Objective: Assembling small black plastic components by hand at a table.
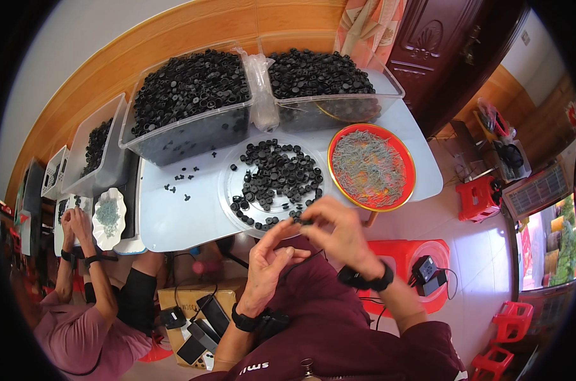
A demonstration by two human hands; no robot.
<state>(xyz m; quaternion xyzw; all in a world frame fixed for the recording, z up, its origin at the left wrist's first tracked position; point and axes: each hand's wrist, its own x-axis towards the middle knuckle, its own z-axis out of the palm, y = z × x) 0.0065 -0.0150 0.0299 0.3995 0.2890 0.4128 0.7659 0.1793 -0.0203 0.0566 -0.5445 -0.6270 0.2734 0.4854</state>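
Observation:
My left hand (270, 259) and my right hand (337, 233) meet in front of the table's near edge, fingertips close together. The right thumb and fingers pinch at a small dark piece, mostly hidden by the fingers. My left fingers are curled, the index reaching toward the right fingertips; whatever they grip is too small to make out. Just beyond my hands lies a round clear tray (227, 190) with many small black plastic caps (275, 174). Right of it, a red round tray (410, 166) with a gold rim holds a heap of thin grey pins (369, 166).
Two clear bins (192, 130) (338, 101) of black parts stand at the back, a plastic bag (261, 95) between them. Loose black pieces (187, 197) dot the table (167, 222). At left a co-worker's hands (77, 223) work beside a white scalloped dish (108, 236). Red stools (389, 254) stand right.

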